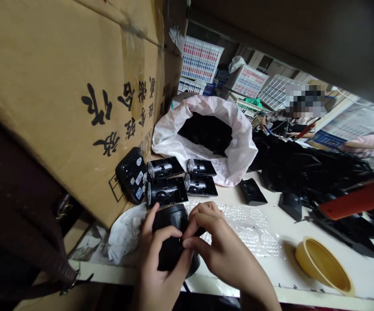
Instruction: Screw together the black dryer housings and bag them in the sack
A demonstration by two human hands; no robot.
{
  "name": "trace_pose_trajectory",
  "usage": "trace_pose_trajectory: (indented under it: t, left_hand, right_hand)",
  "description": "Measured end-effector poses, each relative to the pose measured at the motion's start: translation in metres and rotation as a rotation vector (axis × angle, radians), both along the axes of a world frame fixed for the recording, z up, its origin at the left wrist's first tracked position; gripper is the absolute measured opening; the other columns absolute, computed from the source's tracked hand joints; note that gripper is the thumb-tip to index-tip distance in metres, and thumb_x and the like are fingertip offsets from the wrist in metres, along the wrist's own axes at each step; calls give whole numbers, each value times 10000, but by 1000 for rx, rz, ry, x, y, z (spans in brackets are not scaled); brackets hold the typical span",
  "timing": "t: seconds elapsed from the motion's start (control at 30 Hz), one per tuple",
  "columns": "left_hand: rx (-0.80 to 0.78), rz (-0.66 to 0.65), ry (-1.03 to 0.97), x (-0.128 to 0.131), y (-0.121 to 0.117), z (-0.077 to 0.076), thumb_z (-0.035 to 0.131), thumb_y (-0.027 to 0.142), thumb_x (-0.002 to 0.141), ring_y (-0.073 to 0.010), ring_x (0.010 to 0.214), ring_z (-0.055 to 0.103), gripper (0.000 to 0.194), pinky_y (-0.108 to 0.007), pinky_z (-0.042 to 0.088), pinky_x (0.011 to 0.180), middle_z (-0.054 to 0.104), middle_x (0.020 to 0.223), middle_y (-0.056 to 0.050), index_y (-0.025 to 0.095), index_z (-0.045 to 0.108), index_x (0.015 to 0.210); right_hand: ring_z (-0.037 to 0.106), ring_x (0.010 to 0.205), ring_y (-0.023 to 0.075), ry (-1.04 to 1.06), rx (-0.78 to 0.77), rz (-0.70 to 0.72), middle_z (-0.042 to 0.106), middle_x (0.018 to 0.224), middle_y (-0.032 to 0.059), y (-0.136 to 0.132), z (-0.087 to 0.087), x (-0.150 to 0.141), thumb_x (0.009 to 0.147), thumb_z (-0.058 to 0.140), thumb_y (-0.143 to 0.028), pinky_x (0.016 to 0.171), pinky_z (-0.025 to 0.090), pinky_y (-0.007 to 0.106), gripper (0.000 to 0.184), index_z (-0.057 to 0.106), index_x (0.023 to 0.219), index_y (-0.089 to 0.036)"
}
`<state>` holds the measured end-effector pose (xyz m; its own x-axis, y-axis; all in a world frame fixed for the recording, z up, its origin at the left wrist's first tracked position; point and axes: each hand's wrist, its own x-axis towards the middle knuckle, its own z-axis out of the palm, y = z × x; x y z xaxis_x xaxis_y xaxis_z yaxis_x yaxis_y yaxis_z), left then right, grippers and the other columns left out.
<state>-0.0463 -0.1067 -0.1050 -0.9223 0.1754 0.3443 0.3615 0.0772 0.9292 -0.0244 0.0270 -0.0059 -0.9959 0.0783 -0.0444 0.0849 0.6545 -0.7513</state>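
Near the front edge of the bench, my left hand (159,263) is wrapped round a black rounded plastic housing (169,248), its fingers spread over the left side and top. My right hand (214,235) pinches thumb and forefinger together against the housing, close to my left fingertips. Whatever sits in that pinch is too small to make out. Just beyond stand several black half-shell housings (167,191) with clear faceted lenses at their left ends. A clear sheet of faceted round lenses (251,231) lies to the right of my hands.
A large cardboard box (60,86) walls off the left, with a black stickered speaker-like device (132,175) against it. Behind is a white sack (238,142) of black parts. A yellow bowl (324,265), black part pile (316,168) and red bar (358,201) are right. Co-workers sit beyond.
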Motion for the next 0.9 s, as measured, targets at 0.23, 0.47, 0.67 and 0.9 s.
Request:
trace_pose_trajectory:
  t: [0.23,0.47,0.67,0.9]
  left_hand:
    - [-36,-23,47,-3,-3,2,632,268,915,-275,1415,393,76,-509,411,1080,346,1554,-38,305,583,960]
    - [-63,-14,92,-5,-4,6,609,259,920,-274,1402,407,88,-517,418,1091,369,1528,-22,325,622,977]
    - [-74,2,125,-7,-2,3,624,254,907,-259,1391,415,86,-503,411,1099,389,1514,1,330,648,940]
    - [-51,51,125,-7,-5,4,632,315,904,-224,1362,444,22,-430,396,1067,433,1482,31,332,645,908]
  right_hand:
    - [503,967,219,-31,-367,-59,536,893,27,6,-14,-4,771,676,-190,923,339,394,81,621,714,-176]
    - [423,743,147,-139,-531,-183,487,758,-51,16,-20,-8,584,862,-377,685,339,284,494,485,848,-196]
    - [525,876,169,-14,-619,-129,579,922,-3,27,-35,-8,475,949,-426,774,416,285,617,599,917,-176]
    - [559,1088,230,396,-450,-730,573,1150,66,106,-31,24,659,811,-600,923,457,363,709,518,1188,-231]
